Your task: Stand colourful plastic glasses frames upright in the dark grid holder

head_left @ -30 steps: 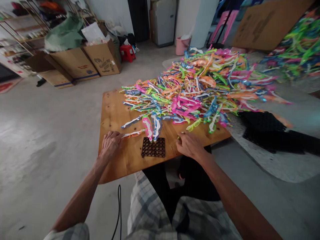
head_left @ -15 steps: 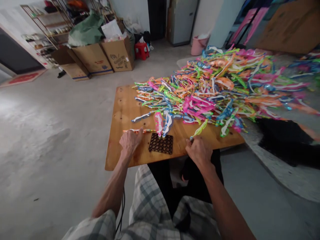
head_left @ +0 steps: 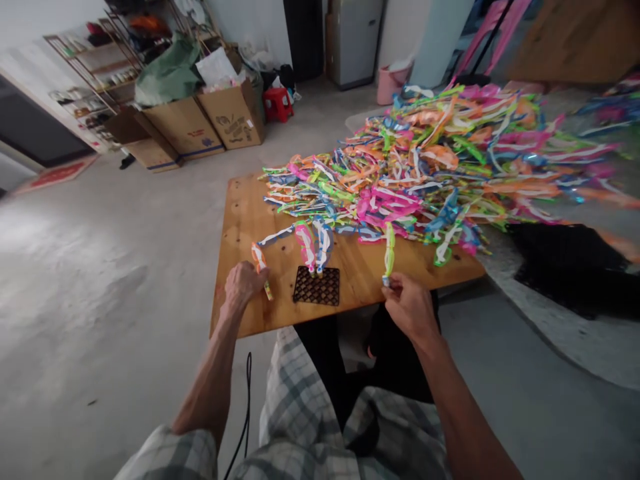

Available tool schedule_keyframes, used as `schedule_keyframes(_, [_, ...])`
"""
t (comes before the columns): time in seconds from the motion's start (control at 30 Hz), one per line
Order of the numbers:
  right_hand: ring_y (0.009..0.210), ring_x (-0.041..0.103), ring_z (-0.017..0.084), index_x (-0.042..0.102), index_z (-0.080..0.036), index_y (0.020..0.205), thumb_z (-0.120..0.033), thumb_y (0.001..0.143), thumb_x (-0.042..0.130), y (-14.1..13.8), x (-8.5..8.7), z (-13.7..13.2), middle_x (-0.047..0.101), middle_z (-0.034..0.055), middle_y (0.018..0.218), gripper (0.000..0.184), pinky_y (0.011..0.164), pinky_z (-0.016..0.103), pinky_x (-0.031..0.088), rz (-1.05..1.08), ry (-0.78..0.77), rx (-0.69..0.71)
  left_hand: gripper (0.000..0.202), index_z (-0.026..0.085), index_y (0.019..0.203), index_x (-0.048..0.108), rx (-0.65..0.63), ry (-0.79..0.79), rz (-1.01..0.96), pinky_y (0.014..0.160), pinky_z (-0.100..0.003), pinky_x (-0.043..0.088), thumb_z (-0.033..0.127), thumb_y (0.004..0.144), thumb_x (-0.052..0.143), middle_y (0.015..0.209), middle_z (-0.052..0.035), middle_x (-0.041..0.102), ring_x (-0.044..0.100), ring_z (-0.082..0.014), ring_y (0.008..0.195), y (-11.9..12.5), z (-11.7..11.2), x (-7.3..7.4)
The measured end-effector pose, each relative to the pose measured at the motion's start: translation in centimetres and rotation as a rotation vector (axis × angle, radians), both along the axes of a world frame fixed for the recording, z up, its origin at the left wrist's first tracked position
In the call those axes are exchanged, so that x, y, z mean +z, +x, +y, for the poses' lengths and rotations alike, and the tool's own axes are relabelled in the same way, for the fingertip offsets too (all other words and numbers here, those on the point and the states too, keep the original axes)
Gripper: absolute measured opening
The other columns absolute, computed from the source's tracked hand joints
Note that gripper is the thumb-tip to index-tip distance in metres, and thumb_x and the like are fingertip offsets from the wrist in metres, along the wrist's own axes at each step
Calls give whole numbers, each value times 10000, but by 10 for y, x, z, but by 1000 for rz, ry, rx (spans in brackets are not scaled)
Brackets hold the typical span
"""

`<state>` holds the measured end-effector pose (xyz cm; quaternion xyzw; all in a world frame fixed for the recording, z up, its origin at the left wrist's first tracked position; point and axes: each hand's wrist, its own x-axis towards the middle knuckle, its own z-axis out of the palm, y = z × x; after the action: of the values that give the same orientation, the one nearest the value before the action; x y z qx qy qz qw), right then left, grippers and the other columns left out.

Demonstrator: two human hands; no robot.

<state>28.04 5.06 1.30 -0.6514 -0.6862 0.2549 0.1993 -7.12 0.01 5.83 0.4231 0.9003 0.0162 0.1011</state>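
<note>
Beyond the black grid tray point(head_left: 316, 286), across the far half of the wooden table point(head_left: 240, 220), a big tangled heap of plastic glasses point(head_left: 415, 167) in pink, orange, green, blue and white spreads out and spills past the table's right edge, so the way from the tray to the far side is crowded with frames. Right of the tray, past the table's edge, a black mesh sheet point(head_left: 560, 260) lies on the floor. Far left of the tray, against the wall, stand cardboard boxes point(head_left: 205, 127) stuffed with bags and paper, with a small red stool point(head_left: 278, 104) just beside them and a pink bucket point(head_left: 390, 83) further along. Left of the tray, the left hand point(head_left: 243, 285) is closed around an orange glasses frame point(head_left: 261, 265) with white trim, which tilts up out of the fist above the tabletop. Right of the tray, the right hand point(head_left: 407, 305) pinches the near end of a green glasses frame point(head_left: 389, 250), which points away toward the heap, its far end touching the pile. Standing in the tray's far edge are a pink frame point(head_left: 305, 245) and a blue frame point(head_left: 324, 244), both upright and leaning slightly, side by side; the rest of the tray's cells look bare.
</note>
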Motion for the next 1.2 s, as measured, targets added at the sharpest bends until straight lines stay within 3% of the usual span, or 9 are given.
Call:
schedule_keyframes(0.13, [833, 678, 273, 699, -95, 1021, -317, 737, 635, -8, -14, 6, 727, 141, 909, 366, 816, 404, 513, 478, 12, -89, 291, 136, 827, 711, -31, -82, -43, 655, -353, 467, 384, 710, 612, 854, -192, 723, 699, -334, 839, 5, -1, -1])
schedule_keyframes(0.27, [748, 672, 226, 709, -117, 957, -400, 716, 651, -22, -21, 12, 730, 102, 854, 376, 728, 358, 541, 662, -29, -46, 131, 139, 667, 661, -57, -50, -130, 605, -310, 439, 258, 643, 613, 650, -131, 662, 681, -290, 760, 0, -1, -1])
schedule_keyframes(0.37, [729, 664, 196, 694, -131, 922, -405, 711, 674, -34, -19, 15, 723, 79, 838, 347, 700, 324, 542, 760, -40, -27, 149, 157, 619, 608, -34, 42, -258, 524, -271, 406, 296, 672, 600, 503, -52, 562, 625, -215, 601, -2, -8, -1])
schedule_keyframes(0.53, [546, 586, 135, 634, -144, 866, -414, 685, 727, -55, -16, 16, 658, 25, 720, 339, 529, 270, 498, 919, -90, 0, 292, 158, 826, 567, 44, 272, -524, 463, -235, 431, 435, 744, 604, 549, 6, 579, 582, -149, 500, 11, -28, -7])
schedule_keyframes(0.63, [532, 576, 117, 630, -157, 901, -417, 671, 747, -63, -19, 18, 649, 3, 738, 366, 524, 261, 511, 986, -88, -2, 449, 139, 934, 577, 116, 530, -834, 436, -247, 471, 421, 642, 769, 604, 13, 624, 604, -161, 496, 21, -30, -14])
schedule_keyframes(0.73, [539, 583, 118, 663, -166, 894, -438, 660, 768, -67, -23, 20, 650, -10, 719, 374, 546, 270, 538, 1008, -76, -13, 444, 107, 865, 648, 116, 697, -1030, 465, -265, 534, 355, 566, 861, 646, -10, 661, 621, -160, 508, 28, -23, -20])
schedule_keyframes(0.97, [577, 687, 188, 717, -150, 854, -484, 656, 825, -72, -17, 22, 701, 23, 661, 403, 614, 339, 622, 1030, -110, -7, 292, 121, 751, 725, 94, 835, -1205, 545, -259, 573, 290, 571, 880, 650, -35, 699, 658, -162, 545, 38, 0, -25])
schedule_keyframes(1.2, [623, 720, 210, 725, -156, 804, -480, 648, 846, -81, -11, 26, 719, 29, 677, 380, 659, 357, 651, 1039, -53, -18, 270, 140, 795, 764, -23, 913, -1227, 615, -252, 562, 344, 657, 875, 703, -52, 720, 681, -159, 624, 40, 21, -38])
